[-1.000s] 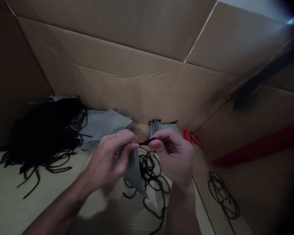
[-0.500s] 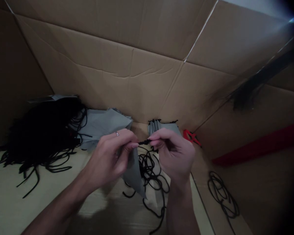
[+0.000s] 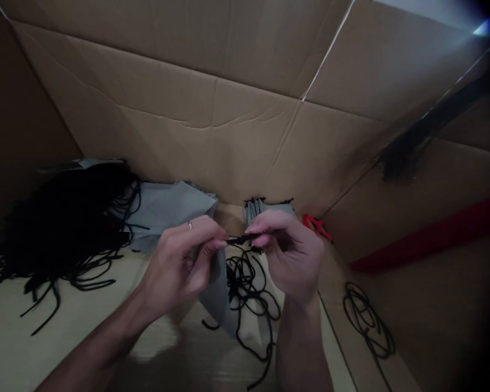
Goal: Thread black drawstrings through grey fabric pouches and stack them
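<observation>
Between my two hands a short stretch of black cord (image 3: 239,239) runs level, with what looks like a knot in it. My left hand (image 3: 188,258) pinches its left end between thumb and forefinger; a ring is on one finger. From under that hand hangs a grey fabric piece (image 3: 216,294). The right end of the cord is pinched by my right hand (image 3: 292,250), thumb against forefinger. Below and between the hands lies a loose tangle of black cord (image 3: 249,299). How the cord joins the fabric is hidden behind my fingers.
At the left is a big heap of black cords (image 3: 65,223), beside grey fabric pieces (image 3: 167,204). A grey stack with black cord ends (image 3: 283,207) stands behind my right hand, near red-handled scissors (image 3: 318,226). Coiled cord (image 3: 367,321) lies right. Cardboard walls (image 3: 167,81) surround the surface.
The view has shifted slightly. My hands keep their pinch on the cord, and the right fingertips sit a little farther from the left, with more cord showing between them.
</observation>
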Motion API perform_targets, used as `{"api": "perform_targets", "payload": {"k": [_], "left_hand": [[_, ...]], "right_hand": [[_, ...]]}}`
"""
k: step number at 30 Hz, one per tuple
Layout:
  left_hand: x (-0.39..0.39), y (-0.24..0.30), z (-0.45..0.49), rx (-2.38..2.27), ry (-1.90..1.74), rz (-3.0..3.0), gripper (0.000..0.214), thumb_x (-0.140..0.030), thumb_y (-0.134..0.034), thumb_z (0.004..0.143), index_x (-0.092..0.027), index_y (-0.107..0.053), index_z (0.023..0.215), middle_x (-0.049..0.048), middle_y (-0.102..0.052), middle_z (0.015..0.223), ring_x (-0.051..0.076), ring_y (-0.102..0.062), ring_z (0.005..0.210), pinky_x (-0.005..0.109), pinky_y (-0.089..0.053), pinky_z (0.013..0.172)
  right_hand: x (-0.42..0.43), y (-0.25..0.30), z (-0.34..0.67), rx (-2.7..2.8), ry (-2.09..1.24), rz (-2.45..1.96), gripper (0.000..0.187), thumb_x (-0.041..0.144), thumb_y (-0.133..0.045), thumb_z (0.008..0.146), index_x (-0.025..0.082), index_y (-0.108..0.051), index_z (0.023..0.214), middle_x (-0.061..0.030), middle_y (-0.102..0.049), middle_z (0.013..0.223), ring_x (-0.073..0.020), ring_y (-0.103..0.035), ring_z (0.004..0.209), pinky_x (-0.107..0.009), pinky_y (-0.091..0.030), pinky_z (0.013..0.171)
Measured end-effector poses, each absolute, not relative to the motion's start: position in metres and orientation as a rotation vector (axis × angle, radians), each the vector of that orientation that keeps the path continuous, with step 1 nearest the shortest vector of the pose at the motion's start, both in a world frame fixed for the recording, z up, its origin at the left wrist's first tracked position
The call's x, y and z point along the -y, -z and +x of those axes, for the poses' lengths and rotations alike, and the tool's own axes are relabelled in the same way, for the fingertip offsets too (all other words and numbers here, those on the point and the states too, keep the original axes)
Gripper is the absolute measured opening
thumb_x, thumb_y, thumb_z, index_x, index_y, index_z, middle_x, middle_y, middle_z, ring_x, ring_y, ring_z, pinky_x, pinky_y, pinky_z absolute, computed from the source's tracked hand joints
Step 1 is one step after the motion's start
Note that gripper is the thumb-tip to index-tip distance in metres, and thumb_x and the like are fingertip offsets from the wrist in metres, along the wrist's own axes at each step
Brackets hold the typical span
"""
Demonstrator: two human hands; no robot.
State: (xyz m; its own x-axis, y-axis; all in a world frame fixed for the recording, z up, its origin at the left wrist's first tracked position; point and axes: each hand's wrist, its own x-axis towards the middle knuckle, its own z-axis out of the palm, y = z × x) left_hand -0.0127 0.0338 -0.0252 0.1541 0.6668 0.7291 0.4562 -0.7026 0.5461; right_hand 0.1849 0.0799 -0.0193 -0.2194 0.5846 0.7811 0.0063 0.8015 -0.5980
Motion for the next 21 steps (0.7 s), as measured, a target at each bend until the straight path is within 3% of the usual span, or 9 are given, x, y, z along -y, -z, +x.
{"api": "perform_targets", "payload": {"k": [3,8,21], "left_hand": [[-0.033,0.022,-0.015,-1.129,-1.5,2.254,0.021,-0.005,-0.056,0.101,-0.019,-0.062,0.086,-0.0031,-0.058,0.073,0.01,-0.052,0.062,0.025,-0.037,0.058],[-0.03,0.019,-0.015,-1.106,-1.429,2.276,0.022,-0.005,-0.055,0.102,-0.018,-0.062,0.086,-0.0036,-0.058,0.072,0.01,-0.05,0.062,0.024,-0.037,0.058],[-0.03,0.012,-0.018,-0.986,-1.429,2.148,0.024,-0.012,-0.058,0.102,-0.018,-0.064,0.08,-0.003,-0.062,0.068,0.009,-0.052,0.06,0.023,-0.038,0.058]], "right_hand": [[-0.082,0.015,0.19,1.873,-0.648,-0.362,0.026,0.021,-0.088,0.088,0.026,-0.078,0.111,-0.0034,-0.076,0.103,-0.016,-0.07,0.081,-0.029,-0.061,0.068],[-0.082,0.013,0.186,1.937,-0.609,-0.298,0.009,0.015,-0.08,0.094,0.022,-0.078,0.098,-0.0008,-0.076,0.084,-0.0155,-0.071,0.078,-0.03,-0.06,0.071],[-0.08,0.024,0.178,1.692,-0.891,-0.266,0.005,0.024,-0.082,0.095,0.022,-0.079,0.092,-0.0002,-0.074,0.077,-0.0144,-0.068,0.069,-0.028,-0.054,0.061]]}}
